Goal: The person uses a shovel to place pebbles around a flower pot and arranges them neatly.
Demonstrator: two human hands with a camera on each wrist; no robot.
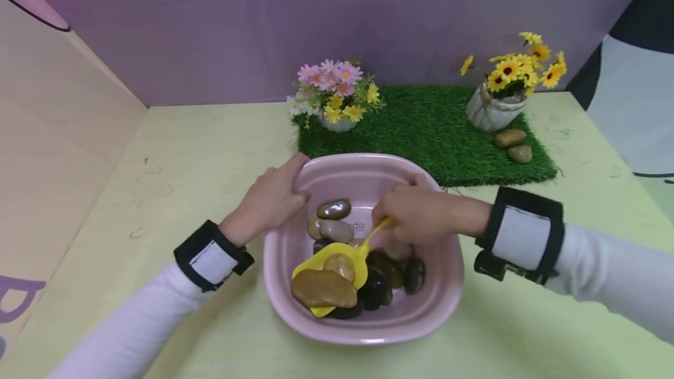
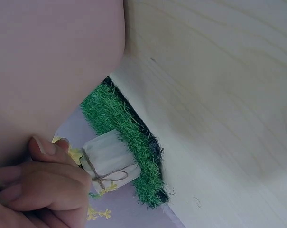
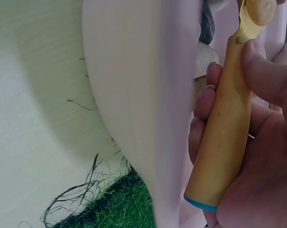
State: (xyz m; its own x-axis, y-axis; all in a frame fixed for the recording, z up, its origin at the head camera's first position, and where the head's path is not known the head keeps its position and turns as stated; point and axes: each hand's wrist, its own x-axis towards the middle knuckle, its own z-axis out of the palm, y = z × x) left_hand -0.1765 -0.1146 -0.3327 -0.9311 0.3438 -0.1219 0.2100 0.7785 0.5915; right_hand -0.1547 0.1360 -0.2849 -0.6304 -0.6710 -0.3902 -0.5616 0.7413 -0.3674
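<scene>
Glossy pink plastic basin (image 1: 363, 320); smooth polished stones (image 1: 323, 288); yellow plastic scoop (image 1: 347, 259); matt pale wooden table (image 1: 184, 162); rough artificial grass mat (image 1: 426, 127)

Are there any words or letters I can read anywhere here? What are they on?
"do": the end of a word embossed inside the pink basin, among the stones; its start is hidden behind a stone.
Purple letters on the beige panel at the far left: cut off by the picture's edge, not readable.
Nothing readable on the yellow scoop, the flower pots or the wrist straps.
</scene>
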